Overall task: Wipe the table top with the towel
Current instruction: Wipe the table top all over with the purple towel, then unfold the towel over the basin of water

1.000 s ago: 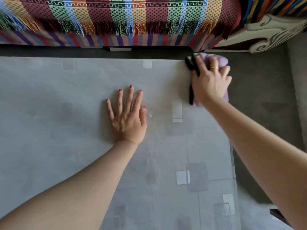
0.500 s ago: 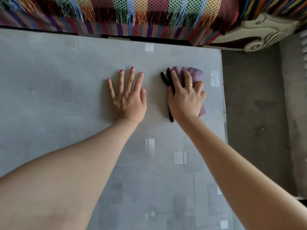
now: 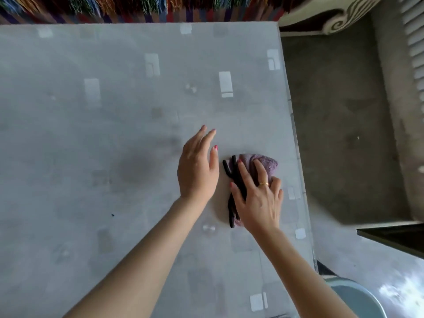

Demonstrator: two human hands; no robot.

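A bunched lilac towel with a black trim lies on the grey table top, near its right edge. My right hand presses flat on the towel, fingers spread over it, a gold ring on one finger. My left hand is just left of the towel, tilted on its edge with fingers together and lifted off the surface, holding nothing.
The table's right edge drops to a grey carpet. A striped, fringed sofa cover runs along the far edge. A pale blue rounded object sits at the lower right, beside a dark ledge.
My right hand has drawn the towel toward me along the right side of the table. My left hand has lifted from flat on the table to a tilted pose beside the towel.
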